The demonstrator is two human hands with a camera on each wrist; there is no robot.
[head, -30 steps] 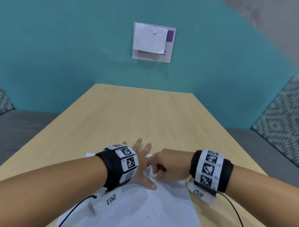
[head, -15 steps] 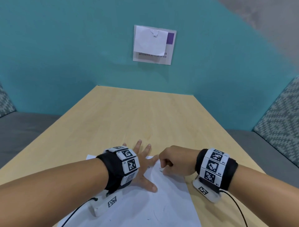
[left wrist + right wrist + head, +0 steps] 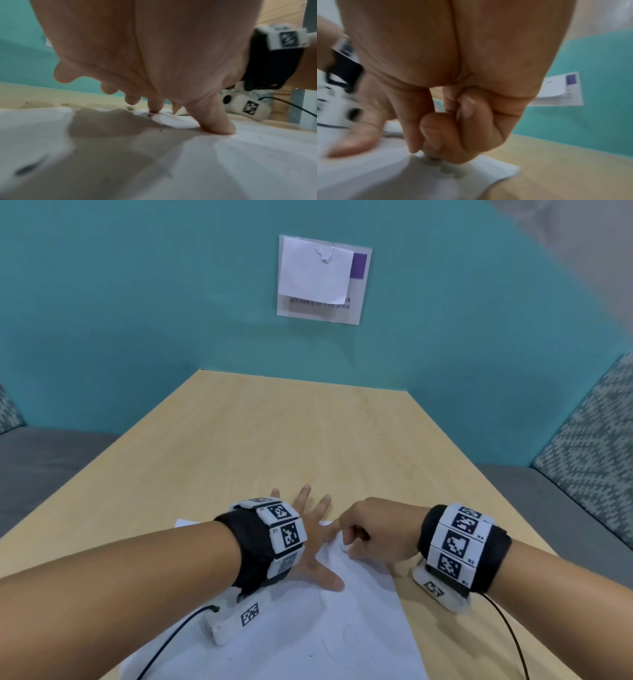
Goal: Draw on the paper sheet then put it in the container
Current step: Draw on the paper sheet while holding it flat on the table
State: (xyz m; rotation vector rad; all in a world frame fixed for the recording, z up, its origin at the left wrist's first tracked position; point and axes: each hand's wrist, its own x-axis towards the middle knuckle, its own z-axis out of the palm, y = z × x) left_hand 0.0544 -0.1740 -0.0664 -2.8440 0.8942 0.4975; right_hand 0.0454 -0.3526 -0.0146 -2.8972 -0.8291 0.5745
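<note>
The person appears past the drawing step, since faint pen marks already show on the paper sheet (image 3: pixel 308 628); judging by the hands, the step in hand is folding or gathering the sheet so that it can go into the container; no container shows in any view, and no pen is plainly visible either.

The left hand (image 3: pixel 310 546) lies flat with fingers spread, pressing the far part of the sheet onto the table (image 3: pixel 308 433); in the left wrist view its thumb (image 3: pixel 216 121) bears down on the paper; the right hand (image 3: pixel 373 529) is curled, its thumb and fingers (image 3: pixel 436 135) pinching the far right corner of the sheet, which lifts slightly off the wood; whether anything else is tucked in that fist cannot be told.

The sheet lies at the near edge of the table, directly under both hands, the left hand on it and the right hand at its corner; the two hands almost touch.

The next move probably calls for drawing the pinched corner over while the flat hand anchors the paper; the thin sheet could crease unevenly or slide.
</note>
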